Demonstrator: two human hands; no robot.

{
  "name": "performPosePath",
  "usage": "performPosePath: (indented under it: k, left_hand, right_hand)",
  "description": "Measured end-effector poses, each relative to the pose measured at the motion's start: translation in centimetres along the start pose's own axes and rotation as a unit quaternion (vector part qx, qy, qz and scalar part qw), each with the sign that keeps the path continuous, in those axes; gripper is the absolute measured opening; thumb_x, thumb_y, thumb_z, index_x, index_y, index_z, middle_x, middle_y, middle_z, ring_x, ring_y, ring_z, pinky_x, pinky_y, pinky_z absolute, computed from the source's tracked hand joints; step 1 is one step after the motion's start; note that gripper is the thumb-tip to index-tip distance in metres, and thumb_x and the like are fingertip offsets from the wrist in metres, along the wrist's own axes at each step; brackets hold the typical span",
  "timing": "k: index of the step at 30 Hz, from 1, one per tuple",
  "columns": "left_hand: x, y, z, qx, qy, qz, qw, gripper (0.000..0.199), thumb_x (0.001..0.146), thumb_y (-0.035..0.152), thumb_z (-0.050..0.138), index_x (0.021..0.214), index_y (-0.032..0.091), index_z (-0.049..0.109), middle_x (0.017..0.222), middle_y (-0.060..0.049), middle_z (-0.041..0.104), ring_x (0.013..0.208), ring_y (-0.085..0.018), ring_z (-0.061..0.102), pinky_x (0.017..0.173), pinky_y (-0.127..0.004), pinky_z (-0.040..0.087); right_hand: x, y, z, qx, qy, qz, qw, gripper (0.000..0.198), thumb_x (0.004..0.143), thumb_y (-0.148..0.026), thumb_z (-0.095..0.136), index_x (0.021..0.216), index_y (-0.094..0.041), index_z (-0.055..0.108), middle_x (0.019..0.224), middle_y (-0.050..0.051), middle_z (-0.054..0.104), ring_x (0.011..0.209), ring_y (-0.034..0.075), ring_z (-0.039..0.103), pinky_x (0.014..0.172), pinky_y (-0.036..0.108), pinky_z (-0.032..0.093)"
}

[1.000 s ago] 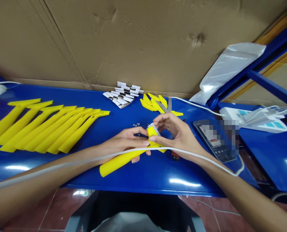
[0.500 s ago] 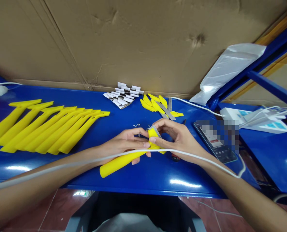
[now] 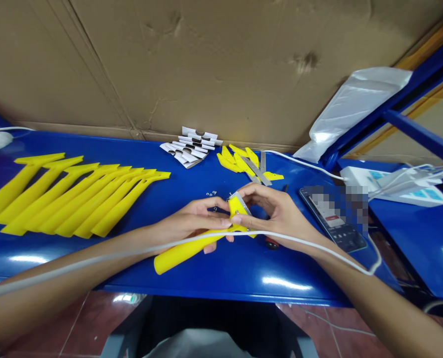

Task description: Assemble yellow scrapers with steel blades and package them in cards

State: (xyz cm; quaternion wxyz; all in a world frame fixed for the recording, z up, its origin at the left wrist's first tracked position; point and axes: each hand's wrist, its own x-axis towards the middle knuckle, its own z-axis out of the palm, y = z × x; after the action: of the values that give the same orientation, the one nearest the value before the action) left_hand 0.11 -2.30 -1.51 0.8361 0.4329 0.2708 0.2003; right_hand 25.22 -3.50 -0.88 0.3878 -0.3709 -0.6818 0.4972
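A yellow scraper [image 3: 186,253] with a metal blade along its head is held in front of me, its round handle pointing down to the left. My left hand [image 3: 195,219] is closed around its neck, with the fingers partly beneath it. My right hand [image 3: 281,214] grips the head, thumb pressed on the yellow face near a small screw [image 3: 237,213] and the other fingers behind the blade. Just beyond my fingers lie several tiny metal nuts [image 3: 211,194]. Beneath the right hand, a red and black tool end [image 3: 271,242] shows; the rest is hidden.
Several yellow handles [image 3: 79,204] lie in a row at left. Folded white sleeves [image 3: 193,147] and yellow pieces with metal blades [image 3: 239,161] sit at the back. A phone [image 3: 331,219] and power strip [image 3: 393,184] are at right. A white cable [image 3: 132,248] crosses over my forearms.
My right thumb has shifted slightly on the scraper head, uncovering a small screw on the yellow face. Both hands otherwise keep their place.
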Motion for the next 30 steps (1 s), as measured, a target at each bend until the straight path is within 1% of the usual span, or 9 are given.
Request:
performPosePath:
  k: [7,14,18,21,25,28,30]
  left_hand:
    - [0.14,0.26,0.34,-0.026,0.023,-0.005,0.999,0.029,0.097,0.026,0.085,0.119,0.016,0.070,0.087,-0.004,0.075,0.054,-0.012,0.069,0.051,-0.020,0.057]
    - [0.06,-0.23,-0.33,0.001,0.010,0.000,1.000,0.030,0.100,0.033,0.085,0.122,0.020,0.071,0.093,-0.008,0.082,0.056,-0.013,0.073,0.053,-0.020,0.057]
    - [0.04,-0.20,-0.26,-0.004,0.008,-0.004,1.000,0.029,0.100,0.032,0.085,0.122,0.020,0.071,0.094,-0.008,0.082,0.057,-0.013,0.073,0.052,-0.019,0.056]
    - [0.07,-0.10,-0.12,-0.004,0.006,0.000,1.000,0.028,0.100,0.032,0.085,0.121,0.020,0.070,0.093,-0.008,0.082,0.057,-0.013,0.073,0.053,-0.019,0.056]
    - [0.07,0.00,-0.03,0.001,0.010,-0.003,1.000,0.029,0.100,0.031,0.085,0.121,0.020,0.070,0.092,-0.007,0.081,0.057,-0.013,0.072,0.053,-0.019,0.056]
    - [0.07,0.02,0.00,-0.006,0.011,-0.004,1.000,0.029,0.099,0.029,0.084,0.121,0.018,0.069,0.092,-0.006,0.078,0.056,-0.012,0.071,0.053,-0.020,0.057]
    - [0.08,0.03,0.03,-0.017,0.010,-0.006,1.000,0.031,0.098,0.027,0.084,0.123,0.018,0.068,0.093,-0.006,0.078,0.057,-0.012,0.071,0.054,-0.020,0.058]
  right_hand:
    - [-0.06,-0.47,-0.02,-0.017,-0.012,-0.023,1.000,0.028,0.097,-0.030,0.087,0.122,-0.024,0.075,0.117,0.004,0.074,0.108,0.021,0.071,0.099,0.039,0.057]
    - [-0.07,-0.18,-0.14,-0.008,-0.013,-0.021,1.000,0.025,0.100,-0.029,0.085,0.123,-0.026,0.076,0.119,0.002,0.075,0.108,0.019,0.071,0.096,0.035,0.057]
    - [-0.09,-0.27,-0.16,-0.012,-0.013,-0.017,1.000,0.028,0.101,-0.032,0.083,0.127,-0.025,0.073,0.119,0.003,0.075,0.108,0.020,0.072,0.097,0.036,0.057]
    - [-0.09,-0.22,-0.16,-0.017,-0.010,-0.021,1.000,0.034,0.103,-0.032,0.081,0.136,-0.027,0.071,0.123,0.004,0.075,0.111,0.020,0.072,0.099,0.038,0.057]
    - [-0.21,-0.01,-0.14,-0.016,-0.013,-0.047,0.999,0.050,0.104,-0.030,0.079,0.152,-0.033,0.064,0.124,0.003,0.072,0.114,0.021,0.070,0.098,0.039,0.057]
    - [-0.30,-0.04,-0.15,-0.063,-0.009,-0.075,0.995,0.050,0.105,-0.029,0.079,0.153,-0.036,0.066,0.127,0.004,0.072,0.113,0.021,0.070,0.098,0.040,0.058]
    - [-0.25,-0.13,-0.16,-0.113,-0.008,-0.105,0.988,0.047,0.104,-0.028,0.079,0.149,-0.034,0.069,0.131,0.004,0.073,0.118,0.022,0.069,0.101,0.040,0.057]
